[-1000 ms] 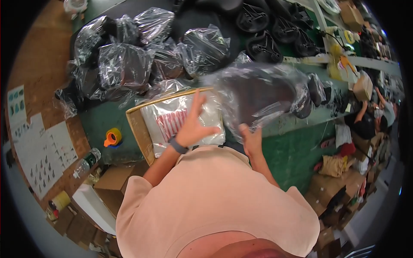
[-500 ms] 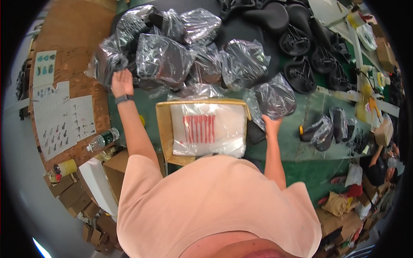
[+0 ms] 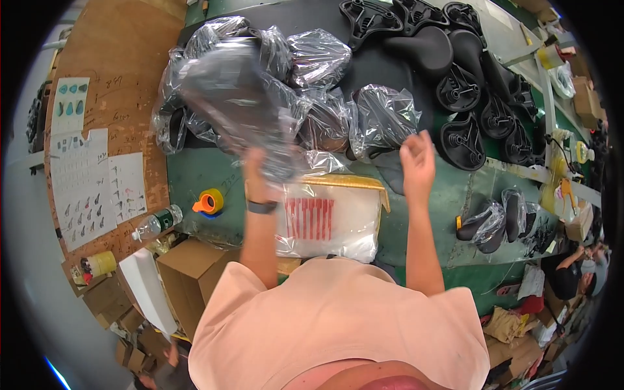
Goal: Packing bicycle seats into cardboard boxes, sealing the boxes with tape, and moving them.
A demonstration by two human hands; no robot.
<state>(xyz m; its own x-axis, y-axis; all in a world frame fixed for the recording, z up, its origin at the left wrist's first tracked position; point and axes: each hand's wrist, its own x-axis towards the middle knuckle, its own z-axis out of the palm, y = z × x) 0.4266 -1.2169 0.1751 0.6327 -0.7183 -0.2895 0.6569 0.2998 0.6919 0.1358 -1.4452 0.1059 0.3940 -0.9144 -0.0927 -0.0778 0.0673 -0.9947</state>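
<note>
A bicycle saddle (image 3: 227, 97) in a clear plastic bag is blurred by motion above the left of the pile. My left hand (image 3: 255, 170), wearing a dark wristband, is closed at its lower end; the fingers are partly hidden. My right hand (image 3: 418, 159) is raised and holds nothing, its fingers loosely bent and apart. Just beyond it lies another bagged saddle (image 3: 385, 120). Several more bagged saddles (image 3: 318, 58) are heaped across the far side of the bench. Between my forearms, close to my body, sits an open carton (image 3: 354, 181) with clear plastic bags (image 3: 331, 221) printed in red.
Unwrapped black saddles (image 3: 463, 136) crowd the far right. More saddles (image 3: 489, 227) lie at right, partly bagged. An orange tape roll (image 3: 208, 202) and a plastic bottle (image 3: 158, 221) are at left, near a cardboard box (image 3: 195, 266). Another person (image 3: 565, 273) is at the right edge.
My left hand has moved right and nearer, now with a bagged saddle. The bagged saddle has left my right hand, which has lifted and come free. The view has shifted slightly.
</note>
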